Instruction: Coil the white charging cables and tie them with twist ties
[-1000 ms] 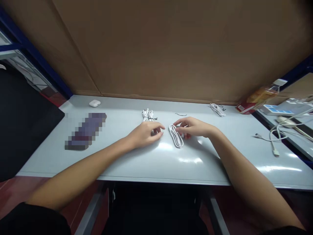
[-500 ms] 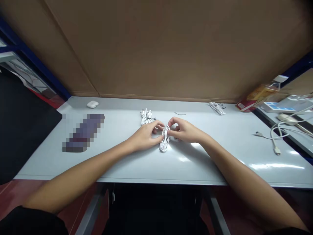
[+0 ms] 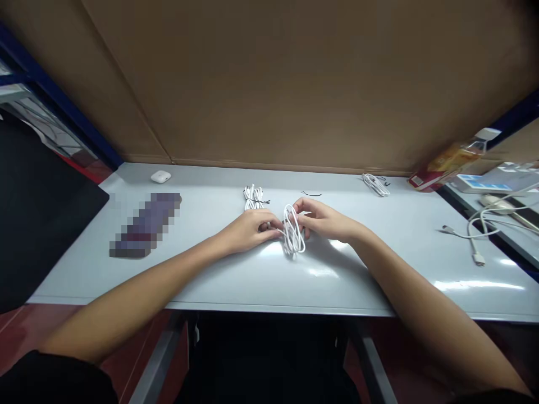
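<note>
A coiled white cable (image 3: pixel 295 238) hangs in loose loops between my hands, just above the table. My right hand (image 3: pixel 322 217) pinches the upper part of the loops from the right. At the coil's left side, my left hand (image 3: pixel 255 229) grips a short stretch of the same cable between thumb and fingertips. Just behind my left hand lies a white cable bundle (image 3: pixel 254 197), bound with a black twist tie. A loose black twist tie (image 3: pixel 311 194) rests on the table behind my right hand.
Another tied white cable (image 3: pixel 376 185) lies near the back panel, beside a drink bottle (image 3: pixel 457 160). Loose white cables (image 3: pixel 474 238) trail over the right edge. A white earbud case (image 3: pixel 160 177) and a pixelated dark object (image 3: pixel 145 225) are on the left of the grey table (image 3: pixel 210 283).
The coil has tilted and its loops have spread, the lower end swinging right. My left fingers have moved from the coil's middle to a strand at its left side.
</note>
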{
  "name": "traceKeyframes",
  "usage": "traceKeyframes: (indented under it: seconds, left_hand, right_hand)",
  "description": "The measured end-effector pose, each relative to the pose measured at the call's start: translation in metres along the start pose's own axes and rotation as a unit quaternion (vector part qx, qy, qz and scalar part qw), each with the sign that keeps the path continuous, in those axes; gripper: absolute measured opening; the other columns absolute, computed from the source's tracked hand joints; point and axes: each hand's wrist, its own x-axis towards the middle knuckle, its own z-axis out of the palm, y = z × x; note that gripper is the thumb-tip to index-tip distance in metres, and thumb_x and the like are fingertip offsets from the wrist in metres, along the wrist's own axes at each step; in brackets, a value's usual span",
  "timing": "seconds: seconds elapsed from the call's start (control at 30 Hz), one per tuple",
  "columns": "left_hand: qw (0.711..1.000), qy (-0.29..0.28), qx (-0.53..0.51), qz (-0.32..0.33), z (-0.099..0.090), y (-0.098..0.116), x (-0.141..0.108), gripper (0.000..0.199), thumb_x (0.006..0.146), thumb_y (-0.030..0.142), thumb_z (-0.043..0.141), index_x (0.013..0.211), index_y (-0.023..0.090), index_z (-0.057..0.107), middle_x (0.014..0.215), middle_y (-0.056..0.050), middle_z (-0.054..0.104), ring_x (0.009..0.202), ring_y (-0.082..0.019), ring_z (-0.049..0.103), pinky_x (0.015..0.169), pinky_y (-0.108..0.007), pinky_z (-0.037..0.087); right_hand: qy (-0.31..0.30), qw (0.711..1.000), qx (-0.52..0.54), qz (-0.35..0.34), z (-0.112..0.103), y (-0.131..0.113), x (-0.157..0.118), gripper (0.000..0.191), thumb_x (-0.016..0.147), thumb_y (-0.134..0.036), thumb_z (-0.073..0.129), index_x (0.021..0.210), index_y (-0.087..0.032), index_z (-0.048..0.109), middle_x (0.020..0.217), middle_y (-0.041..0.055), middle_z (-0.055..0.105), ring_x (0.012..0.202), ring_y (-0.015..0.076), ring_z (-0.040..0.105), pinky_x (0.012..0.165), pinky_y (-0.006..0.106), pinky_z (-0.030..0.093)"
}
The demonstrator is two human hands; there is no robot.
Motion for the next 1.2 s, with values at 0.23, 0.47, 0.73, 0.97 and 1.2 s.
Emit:
traceKeyframes:
  seconds: [0.23, 0.47, 0.73, 0.97, 1.2]
  left_hand:
    - [0.997, 0.044, -0.055, 0.0, -0.002, 0.006, 0.001, 0.019, 0.097, 0.032, 0.065, 0.101, 0.02, 0.079, 0.094, -0.005, 0.072, 0.08, -0.016, 0.06, 0.07, -0.028, 0.045]
    - [0.984, 0.022, -0.165, -0.058, 0.001, 0.004, 0.002, 0.024, 0.097, 0.035, 0.063, 0.107, 0.017, 0.076, 0.101, -0.006, 0.073, 0.084, -0.017, 0.064, 0.077, -0.03, 0.049]
    - [0.929, 0.027, -0.355, -0.105, -0.001, 0.009, 0.002, 0.024, 0.087, 0.032, 0.079, 0.102, 0.015, 0.073, 0.107, -0.01, 0.077, 0.095, -0.021, 0.072, 0.088, -0.036, 0.057]
    - [0.9, 0.031, -0.418, -0.122, -0.005, 0.009, 0.001, 0.023, 0.087, 0.026, 0.075, 0.107, 0.014, 0.074, 0.108, -0.01, 0.076, 0.101, -0.024, 0.074, 0.1, -0.045, 0.058]
    - [0.871, 0.035, -0.467, -0.148, -0.002, 0.005, 0.003, 0.052, 0.086, 0.023, 0.077, 0.136, 0.021, 0.062, 0.113, -0.008, 0.07, 0.093, -0.021, 0.076, 0.095, -0.043, 0.061]
  right_hand:
    - [-0.033, 0.999, 0.043, -0.006, -0.003, -0.004, 0.002, 0.028, 0.102, -0.045, 0.05, 0.093, -0.025, 0.067, 0.099, 0.0035, 0.067, 0.086, 0.0191, 0.062, 0.08, 0.034, 0.053]
    - [-0.086, 0.973, 0.207, 0.063, 0.005, -0.01, 0.003, 0.03, 0.087, -0.027, 0.067, 0.117, -0.029, 0.07, 0.117, 0.005, 0.073, 0.099, 0.0233, 0.068, 0.084, 0.035, 0.056]
    - [-0.074, 0.961, 0.259, 0.068, 0.001, -0.004, 0.0, 0.039, 0.08, -0.018, 0.075, 0.118, -0.028, 0.068, 0.106, 0.0018, 0.074, 0.083, 0.0173, 0.068, 0.073, 0.03, 0.054]
    - [-0.034, 0.974, 0.223, -0.012, -0.001, 0.001, 0.0, 0.029, 0.081, -0.02, 0.08, 0.106, -0.026, 0.067, 0.117, 0.0012, 0.068, 0.078, 0.0126, 0.064, 0.067, 0.03, 0.049]
    - [-0.012, 0.99, 0.135, -0.032, 0.001, 0.003, 0.004, 0.033, 0.082, -0.024, 0.079, 0.113, -0.025, 0.068, 0.124, 0.0057, 0.067, 0.093, 0.0177, 0.066, 0.074, 0.031, 0.053]
